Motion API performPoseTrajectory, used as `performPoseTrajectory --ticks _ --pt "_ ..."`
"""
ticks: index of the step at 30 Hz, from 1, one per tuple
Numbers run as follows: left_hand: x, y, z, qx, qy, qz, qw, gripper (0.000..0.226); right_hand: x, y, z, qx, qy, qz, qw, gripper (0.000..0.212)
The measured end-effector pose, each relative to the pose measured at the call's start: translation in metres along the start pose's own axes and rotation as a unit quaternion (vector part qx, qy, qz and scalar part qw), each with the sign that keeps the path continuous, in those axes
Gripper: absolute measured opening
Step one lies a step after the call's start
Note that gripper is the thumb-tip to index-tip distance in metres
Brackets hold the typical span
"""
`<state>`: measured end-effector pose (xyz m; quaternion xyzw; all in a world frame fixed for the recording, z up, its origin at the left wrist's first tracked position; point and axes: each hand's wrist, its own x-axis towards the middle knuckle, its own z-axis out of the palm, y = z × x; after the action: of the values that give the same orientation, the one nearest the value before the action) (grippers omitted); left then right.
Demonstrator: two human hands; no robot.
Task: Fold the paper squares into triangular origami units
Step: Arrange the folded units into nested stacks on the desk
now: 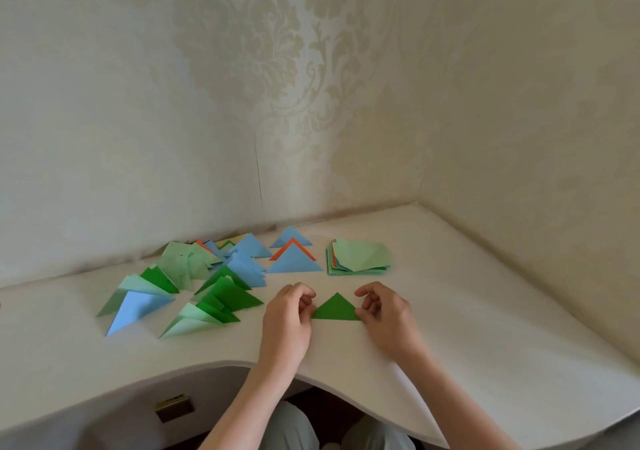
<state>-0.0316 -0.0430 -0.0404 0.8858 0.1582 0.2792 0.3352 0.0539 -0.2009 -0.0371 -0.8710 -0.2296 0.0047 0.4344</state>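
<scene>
A dark green paper triangle (pixel 336 308) lies flat on the white table (pixel 467 311), point away from me. My left hand (pixel 287 318) pinches its left corner with curled fingers. My right hand (pixel 384 314) pinches its right corner the same way. A stack of unfolded paper squares (pixel 360 257), light green on top, sits behind the triangle to the right.
Several folded triangles in light green (pixel 180 262), dark green (pixel 225 300) and blue (pixel 138 307) are scattered on the left. A blue triangle over an orange one (pixel 294 259) lies behind my hands. Patterned walls close the back and right. The table's curved front edge is near my forearms.
</scene>
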Motion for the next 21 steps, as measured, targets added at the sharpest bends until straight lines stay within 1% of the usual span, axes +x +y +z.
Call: performPoseTrajectory --ticks 2,4,6,8,11,14,17,19,21 --pt "-0.003 0.004 0.001 0.042 0.012 0.020 0.999 0.019 -0.001 0.001 0.003 -0.014 0.007 -0.011 1.000 0.028" --pt "-0.006 0.010 0.004 0.087 0.022 0.045 0.995 0.010 -0.001 0.001 0.005 -0.030 0.013 -0.019 0.999 0.027" --pt "-0.009 0.018 0.006 0.119 0.021 0.050 0.991 0.017 -0.001 0.000 0.006 -0.038 0.013 -0.016 0.999 0.027" --pt "-0.009 0.024 0.008 0.155 0.006 0.027 0.988 0.027 -0.001 0.000 0.007 -0.040 0.013 -0.013 0.999 0.027" --pt "-0.008 0.032 0.008 0.191 -0.016 -0.003 0.981 0.031 -0.003 -0.001 0.007 -0.040 0.016 -0.017 0.999 0.028" --pt "-0.005 0.032 0.011 0.142 -0.032 -0.025 0.989 0.032 -0.003 -0.001 0.007 -0.044 0.018 -0.020 0.999 0.028" --pt "0.000 0.028 0.010 0.085 -0.052 -0.070 0.993 0.030 -0.003 -0.001 0.007 -0.044 0.011 -0.017 0.999 0.026" --pt "0.002 0.025 0.010 0.061 -0.059 -0.082 0.993 0.022 -0.001 0.000 0.006 -0.048 0.002 -0.011 0.999 0.024" --pt "0.001 0.024 0.010 0.042 -0.055 -0.077 0.995 0.012 0.003 -0.004 0.002 -0.062 -0.024 -0.002 0.998 0.024"
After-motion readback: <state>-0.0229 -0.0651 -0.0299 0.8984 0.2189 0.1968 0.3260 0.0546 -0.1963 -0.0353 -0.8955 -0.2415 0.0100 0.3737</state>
